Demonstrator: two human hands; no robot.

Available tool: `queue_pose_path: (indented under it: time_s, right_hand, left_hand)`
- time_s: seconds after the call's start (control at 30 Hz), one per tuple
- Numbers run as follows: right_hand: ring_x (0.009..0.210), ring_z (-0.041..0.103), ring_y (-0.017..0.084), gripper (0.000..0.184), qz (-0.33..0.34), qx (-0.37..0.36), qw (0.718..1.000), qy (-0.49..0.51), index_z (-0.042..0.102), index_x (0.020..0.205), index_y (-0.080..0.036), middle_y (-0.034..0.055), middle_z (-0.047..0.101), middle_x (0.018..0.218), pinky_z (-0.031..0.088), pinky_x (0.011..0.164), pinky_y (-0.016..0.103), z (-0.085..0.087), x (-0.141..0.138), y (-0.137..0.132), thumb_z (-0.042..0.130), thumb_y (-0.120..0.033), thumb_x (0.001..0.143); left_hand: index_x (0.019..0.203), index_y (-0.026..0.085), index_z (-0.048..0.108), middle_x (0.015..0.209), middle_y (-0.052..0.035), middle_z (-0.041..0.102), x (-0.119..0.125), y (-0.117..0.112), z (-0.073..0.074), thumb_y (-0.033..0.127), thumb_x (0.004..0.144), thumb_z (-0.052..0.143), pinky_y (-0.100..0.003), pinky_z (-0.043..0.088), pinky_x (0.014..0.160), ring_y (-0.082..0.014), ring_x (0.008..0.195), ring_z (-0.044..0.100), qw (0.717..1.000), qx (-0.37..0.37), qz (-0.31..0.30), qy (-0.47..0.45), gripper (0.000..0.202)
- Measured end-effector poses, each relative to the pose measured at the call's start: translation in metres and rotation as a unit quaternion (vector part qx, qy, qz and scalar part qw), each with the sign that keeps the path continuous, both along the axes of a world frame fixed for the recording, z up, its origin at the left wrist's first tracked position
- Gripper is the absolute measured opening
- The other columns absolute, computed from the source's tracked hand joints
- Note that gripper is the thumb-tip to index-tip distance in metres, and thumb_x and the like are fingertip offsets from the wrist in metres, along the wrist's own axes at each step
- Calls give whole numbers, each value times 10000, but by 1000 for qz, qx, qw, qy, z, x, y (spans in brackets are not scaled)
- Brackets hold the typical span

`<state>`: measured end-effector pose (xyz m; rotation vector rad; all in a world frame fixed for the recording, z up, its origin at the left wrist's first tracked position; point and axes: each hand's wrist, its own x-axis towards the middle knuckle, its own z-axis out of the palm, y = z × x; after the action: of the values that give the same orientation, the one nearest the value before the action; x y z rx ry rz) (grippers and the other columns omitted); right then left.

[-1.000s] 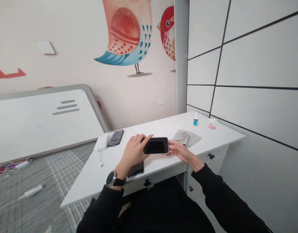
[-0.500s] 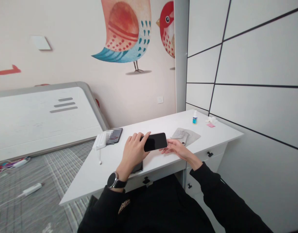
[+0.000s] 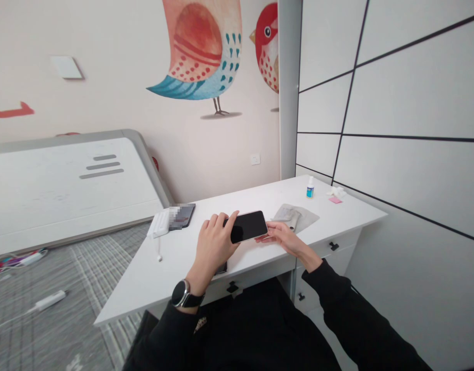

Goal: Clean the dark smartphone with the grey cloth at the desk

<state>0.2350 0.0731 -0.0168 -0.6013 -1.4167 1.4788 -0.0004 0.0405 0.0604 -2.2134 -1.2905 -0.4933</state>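
Observation:
A smartphone with a dark screen is tilted above the white desk, its long side running left to right. My left hand grips its left end, the thumb along the upper edge and the other fingers bent behind. At the right end my right hand pinches the phone's short edge, and its lower fingers partly show under the corner. Beneath my left wrist, another dark flat device lies at the desk's front edge, mostly hidden. A crumpled grey cloth lies just beyond my right hand.
A small spray bottle stands at the back right, near a pink piece and crumpled white tissue. A white power strip and a dark tablet lie at the left. Cables and a charger are on the carpet.
My left hand and the phone have shifted very slightly to the right. My right hand stays at the phone's right end, and the things on the desk are unmoved.

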Motion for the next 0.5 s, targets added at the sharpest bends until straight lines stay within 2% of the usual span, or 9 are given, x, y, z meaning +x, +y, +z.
queue_pose_path:
  time_s: [0.2,0.37,0.5]
  right_hand:
    - [930,750,254,356,-3,26,1000,4,737,1088,-148,117,780,999,566,917,435,-4,1,2,710,-390,828]
    - [894,739,234,273,-11,40,999,8,747,1036,-160,86,770,1001,577,903,415,-6,0,4,705,-297,803]
    - [874,735,226,275,-13,42,999,12,745,1049,-167,76,769,994,585,882,410,-8,1,4,667,-266,804]
  left_hand:
    - [1442,214,459,1123,-129,615,4,-4,-1,300,850,649,-453,426,854,-335,1045,541,1000,-4,-3,-23,628]
    - [1413,204,491,1087,-127,603,8,-7,0,300,845,639,-449,427,830,-329,1013,543,1000,-9,5,-8,595]
    - [1382,198,513,1063,-123,604,9,-5,1,317,836,638,-449,433,820,-325,986,550,1000,-19,3,-1,572]
